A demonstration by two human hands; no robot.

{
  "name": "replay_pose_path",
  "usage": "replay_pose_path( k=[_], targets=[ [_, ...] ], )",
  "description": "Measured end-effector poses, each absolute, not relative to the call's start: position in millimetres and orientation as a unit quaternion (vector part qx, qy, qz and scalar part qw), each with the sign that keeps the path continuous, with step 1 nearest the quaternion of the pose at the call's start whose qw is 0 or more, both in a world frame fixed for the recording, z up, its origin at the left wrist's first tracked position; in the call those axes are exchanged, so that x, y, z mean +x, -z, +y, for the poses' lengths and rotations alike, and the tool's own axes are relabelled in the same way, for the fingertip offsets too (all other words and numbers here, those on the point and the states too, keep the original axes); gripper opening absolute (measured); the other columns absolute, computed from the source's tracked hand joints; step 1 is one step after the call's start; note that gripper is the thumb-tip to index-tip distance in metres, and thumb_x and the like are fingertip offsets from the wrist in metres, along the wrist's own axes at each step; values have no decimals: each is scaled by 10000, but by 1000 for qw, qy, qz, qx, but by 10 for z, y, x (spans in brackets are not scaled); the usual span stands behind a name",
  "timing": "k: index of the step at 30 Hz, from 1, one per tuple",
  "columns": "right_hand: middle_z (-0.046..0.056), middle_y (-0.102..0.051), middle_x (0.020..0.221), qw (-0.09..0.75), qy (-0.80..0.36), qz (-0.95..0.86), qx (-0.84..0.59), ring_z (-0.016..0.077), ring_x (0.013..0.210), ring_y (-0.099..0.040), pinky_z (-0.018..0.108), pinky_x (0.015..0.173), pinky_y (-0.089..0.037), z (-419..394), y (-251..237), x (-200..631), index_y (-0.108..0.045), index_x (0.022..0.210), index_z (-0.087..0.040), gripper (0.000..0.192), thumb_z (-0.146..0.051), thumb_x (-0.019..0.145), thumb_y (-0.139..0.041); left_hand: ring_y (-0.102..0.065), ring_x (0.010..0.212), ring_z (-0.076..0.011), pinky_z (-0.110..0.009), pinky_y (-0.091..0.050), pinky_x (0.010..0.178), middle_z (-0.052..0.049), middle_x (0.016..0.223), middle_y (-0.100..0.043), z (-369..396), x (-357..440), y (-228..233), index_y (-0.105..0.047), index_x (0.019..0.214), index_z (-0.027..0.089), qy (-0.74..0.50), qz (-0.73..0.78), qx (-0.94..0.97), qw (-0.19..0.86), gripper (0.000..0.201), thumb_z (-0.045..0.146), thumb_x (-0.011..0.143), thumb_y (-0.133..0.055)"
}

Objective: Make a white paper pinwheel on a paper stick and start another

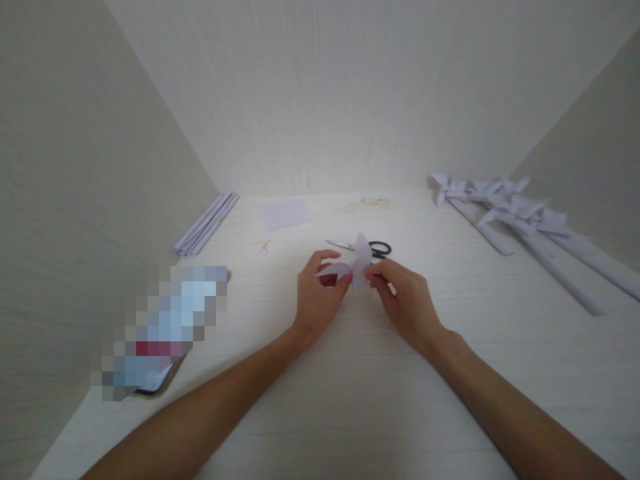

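A small folded piece of pale lilac paper (356, 263), with pointed flaps, is held above the middle of the white table. My left hand (317, 293) pinches its left flap between thumb and fingers. My right hand (405, 297) pinches its right side. Just behind the paper lie black-handled scissors (373, 249), partly hidden by it.
Several finished paper pinwheels on rolled paper sticks (520, 217) lie at the right. Rolled paper sticks (206, 223) rest along the left wall. A flat lilac paper square (286, 213) lies at the back. A blurred-out phone (160, 327) sits at the left. Walls enclose three sides.
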State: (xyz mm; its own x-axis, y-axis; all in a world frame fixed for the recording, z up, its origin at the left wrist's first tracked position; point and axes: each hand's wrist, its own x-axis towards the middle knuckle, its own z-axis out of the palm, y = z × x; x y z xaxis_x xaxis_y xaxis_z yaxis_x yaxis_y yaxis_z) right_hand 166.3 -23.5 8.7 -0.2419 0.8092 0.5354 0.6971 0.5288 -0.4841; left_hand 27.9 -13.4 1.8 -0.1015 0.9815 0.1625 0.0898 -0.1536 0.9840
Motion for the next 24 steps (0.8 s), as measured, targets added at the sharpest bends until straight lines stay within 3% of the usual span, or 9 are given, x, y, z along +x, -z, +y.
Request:
replay_pose_path(
  k=[5,11,24],
  targets=[
    [13,-566,582,356,-63,-777,-516,121,516,-511,218,507,-360,-234,-101,1643,-539,669,-162,174,-235,808,-463,-608,556,-115,-202,-479,520,24,649,-596,-128,283,-8,-494,879,181,-547,497,532,414,305,134,593,-588],
    [32,-600,623,361,-79,-763,-529,134,552,-533,227,524,-370,-224,-92,1638,-559,680,-156,145,-208,789,-479,-606,543,-112,-195,-471,504,24,652,-599,-121,280,-10,-490,883,185,-552,503,523,411,317,135,589,-597],
    [-14,-528,510,466,-333,-613,-544,94,433,-471,198,413,-355,-144,11,1642,-528,628,-156,163,-272,740,-506,-587,481,-115,-182,-436,432,37,554,-599,-91,250,-7,-468,887,184,-561,510,484,437,335,148,579,-597]
  ],
)
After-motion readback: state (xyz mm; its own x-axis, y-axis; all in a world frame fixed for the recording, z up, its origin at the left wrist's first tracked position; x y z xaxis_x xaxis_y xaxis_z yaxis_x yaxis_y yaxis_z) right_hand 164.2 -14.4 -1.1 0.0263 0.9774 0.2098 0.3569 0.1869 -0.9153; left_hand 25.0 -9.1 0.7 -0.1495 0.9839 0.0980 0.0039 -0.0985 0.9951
